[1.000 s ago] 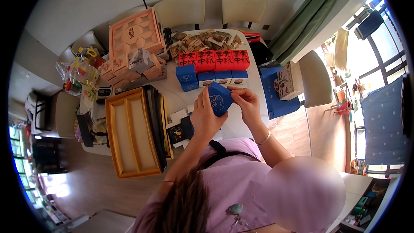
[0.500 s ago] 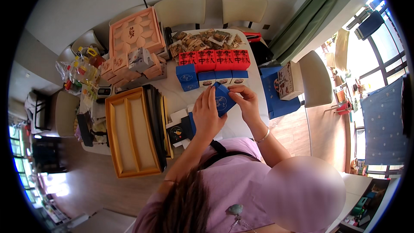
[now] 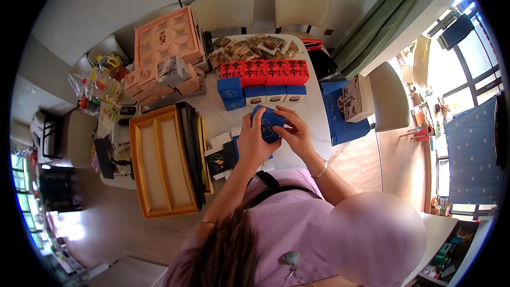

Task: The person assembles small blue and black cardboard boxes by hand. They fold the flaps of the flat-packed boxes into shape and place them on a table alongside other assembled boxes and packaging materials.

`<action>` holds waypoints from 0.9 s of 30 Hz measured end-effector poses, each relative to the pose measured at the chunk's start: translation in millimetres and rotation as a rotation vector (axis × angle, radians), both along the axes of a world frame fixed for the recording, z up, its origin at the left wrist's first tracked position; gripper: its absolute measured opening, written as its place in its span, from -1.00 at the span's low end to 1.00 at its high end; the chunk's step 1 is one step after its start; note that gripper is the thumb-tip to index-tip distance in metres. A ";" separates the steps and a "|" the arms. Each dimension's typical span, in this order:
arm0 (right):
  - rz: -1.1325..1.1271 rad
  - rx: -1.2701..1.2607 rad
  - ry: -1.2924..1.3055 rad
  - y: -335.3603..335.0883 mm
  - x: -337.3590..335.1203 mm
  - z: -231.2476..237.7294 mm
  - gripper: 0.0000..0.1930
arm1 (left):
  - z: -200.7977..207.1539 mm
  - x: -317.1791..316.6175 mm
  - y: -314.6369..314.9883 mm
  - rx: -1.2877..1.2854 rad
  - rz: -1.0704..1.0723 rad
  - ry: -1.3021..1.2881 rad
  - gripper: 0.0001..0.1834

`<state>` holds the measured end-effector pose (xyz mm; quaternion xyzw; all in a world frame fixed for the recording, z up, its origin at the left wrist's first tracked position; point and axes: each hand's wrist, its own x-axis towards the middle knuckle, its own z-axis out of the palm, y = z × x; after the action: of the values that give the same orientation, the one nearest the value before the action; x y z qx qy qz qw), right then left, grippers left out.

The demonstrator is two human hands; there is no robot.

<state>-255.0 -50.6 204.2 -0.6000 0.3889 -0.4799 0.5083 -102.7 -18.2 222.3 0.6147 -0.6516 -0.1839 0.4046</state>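
On the worktop (image 3: 316, 133): four red boxes (image 3: 276, 73), each lettered in large black characters. Above it, nearer: one blue box (image 3: 269, 127), pale line emblem; left grip (image 3: 253, 141) and right grip (image 3: 295, 134) clamp it.

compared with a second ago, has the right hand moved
Yes: against the row of red boxes, the right hand has shifted left and slightly farther away.

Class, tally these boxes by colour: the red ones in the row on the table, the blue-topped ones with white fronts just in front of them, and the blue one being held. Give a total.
Red boxes: 4
Blue-topped boxes with white fronts: 3
Held blue box: 1
Total: 8
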 end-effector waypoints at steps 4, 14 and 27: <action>-0.055 -0.033 0.053 2.6 2.3 2.8 -0.61 | -5.5 0.0 -0.4 0.015 0.000 0.010 -0.08; -0.058 -0.352 0.377 -2.2 -9.6 -2.2 -0.53 | -8.6 4.2 0.0 0.051 -0.091 -0.085 -0.08; 0.038 0.573 -0.787 -10.2 -7.0 -10.6 -0.61 | -55.5 8.6 -19.0 0.223 -0.032 0.921 0.08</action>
<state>-262.0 -60.8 193.6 -0.2161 0.2726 -0.5347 0.7701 -94.1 -37.2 166.8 0.4987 -0.3901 -0.5124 0.5802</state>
